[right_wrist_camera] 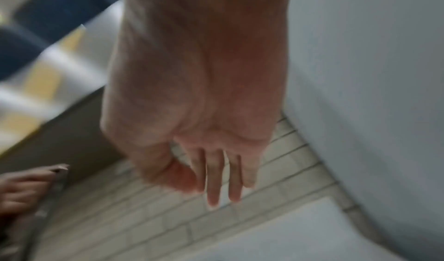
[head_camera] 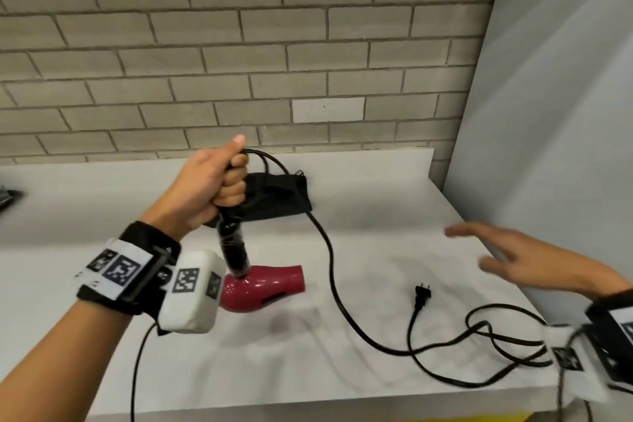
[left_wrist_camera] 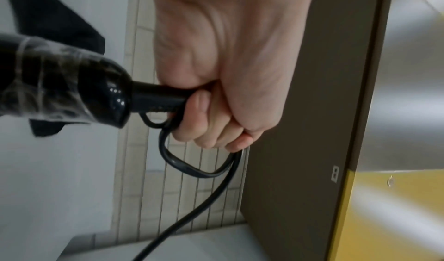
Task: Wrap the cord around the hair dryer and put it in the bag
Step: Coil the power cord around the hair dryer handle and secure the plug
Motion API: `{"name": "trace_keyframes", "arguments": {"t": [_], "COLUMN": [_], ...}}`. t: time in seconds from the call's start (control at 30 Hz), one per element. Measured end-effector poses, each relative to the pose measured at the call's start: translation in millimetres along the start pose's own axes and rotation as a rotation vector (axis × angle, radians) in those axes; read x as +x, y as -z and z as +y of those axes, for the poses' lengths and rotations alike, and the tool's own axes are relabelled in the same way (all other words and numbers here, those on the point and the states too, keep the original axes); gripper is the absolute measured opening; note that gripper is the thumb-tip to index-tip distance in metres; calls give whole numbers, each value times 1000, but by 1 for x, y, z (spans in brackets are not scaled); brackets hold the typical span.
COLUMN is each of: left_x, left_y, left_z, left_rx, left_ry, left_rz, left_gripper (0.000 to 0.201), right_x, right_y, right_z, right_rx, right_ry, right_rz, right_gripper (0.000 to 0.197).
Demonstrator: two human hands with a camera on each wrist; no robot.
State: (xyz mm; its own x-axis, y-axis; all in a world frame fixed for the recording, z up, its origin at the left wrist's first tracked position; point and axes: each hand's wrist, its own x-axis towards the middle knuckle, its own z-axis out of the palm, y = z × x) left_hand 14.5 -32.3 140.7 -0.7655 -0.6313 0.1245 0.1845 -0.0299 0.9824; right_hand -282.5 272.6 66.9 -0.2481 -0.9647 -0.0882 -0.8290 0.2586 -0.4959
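Note:
My left hand (head_camera: 226,181) grips the end of the black handle of a hair dryer (head_camera: 263,288) and a loop of its black cord (head_camera: 330,264). The dryer hangs upside down, its red body just above the white counter (head_camera: 376,223). In the left wrist view the fist (left_wrist_camera: 216,117) closes round the handle's end (left_wrist_camera: 158,99) and the cord loop (left_wrist_camera: 192,170). The cord trails right across the counter to the plug (head_camera: 422,296) and a loose tangle (head_camera: 496,343). A black bag (head_camera: 284,197) lies flat behind the fist. My right hand (head_camera: 507,260) hovers at the right, fingers straight, holding nothing (right_wrist_camera: 216,179).
A brick wall (head_camera: 239,62) backs the counter, and a grey panel (head_camera: 555,113) closes its right side. The counter's front edge (head_camera: 308,401) runs along the bottom. A dark object (head_camera: 8,200) sits at the far left edge.

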Motion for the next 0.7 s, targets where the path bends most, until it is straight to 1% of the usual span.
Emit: {"name": "trace_keyframes", "arguments": {"t": [0.03, 0.07, 0.1, 0.13, 0.17, 0.2, 0.27, 0.3, 0.37, 0.43, 0.5, 0.57, 0.7], "left_x": [-1, -1, -2, -2, -4, -5, -7, -8, -9, -10, -11, -13, -14], "left_y": [-12, -24, -36, -46, -56, -63, -70, -69, -62, -55, -55, -56, -54], "left_z": [-4, -8, -12, -16, -19, -22, -24, -25, -25, -27, -30, -35, -40], "left_rx": [-4, -1, 9, 19, 29, 32, 13, -9, -57, -66, -45, -35, -56], "left_ry": [15, 29, 39, 45, 47, 49, 55, 58, 60, 62, 71, 89, 114], "left_rz": [-36, -77, -123, -166, -201, -222, -229, -222, -195, -191, -221, -239, -217], "left_gripper": [41, 40, 38, 37, 37, 38, 39, 40, 41, 41, 41, 41, 41], "right_x": [10, 20, 30, 40, 49, 58, 67, 67, 62, 52, 43, 34, 29], "right_y": [0, -2, -8, -15, -25, -36, -48, -49, -48, -44, -45, -47, -50], "right_z": [-27, -55, -81, -105, -125, -139, -152, -149, -131, -111, -94, -85, -75], "right_rx": [138, 272, 364, 403, 416, 436, 563, 642, 711, 669, 532, 374, 181], "right_ry": [88, 155, 199, 231, 253, 271, 251, 232, 231, 263, 273, 276, 342], "right_rz": [77, 105, 103, 74, 40, 20, 38, 66, 155, 283, 381, 427, 490], "right_gripper": [43, 47, 61, 70, 70, 63, 38, 30, 22, 19, 18, 12, 23]}}
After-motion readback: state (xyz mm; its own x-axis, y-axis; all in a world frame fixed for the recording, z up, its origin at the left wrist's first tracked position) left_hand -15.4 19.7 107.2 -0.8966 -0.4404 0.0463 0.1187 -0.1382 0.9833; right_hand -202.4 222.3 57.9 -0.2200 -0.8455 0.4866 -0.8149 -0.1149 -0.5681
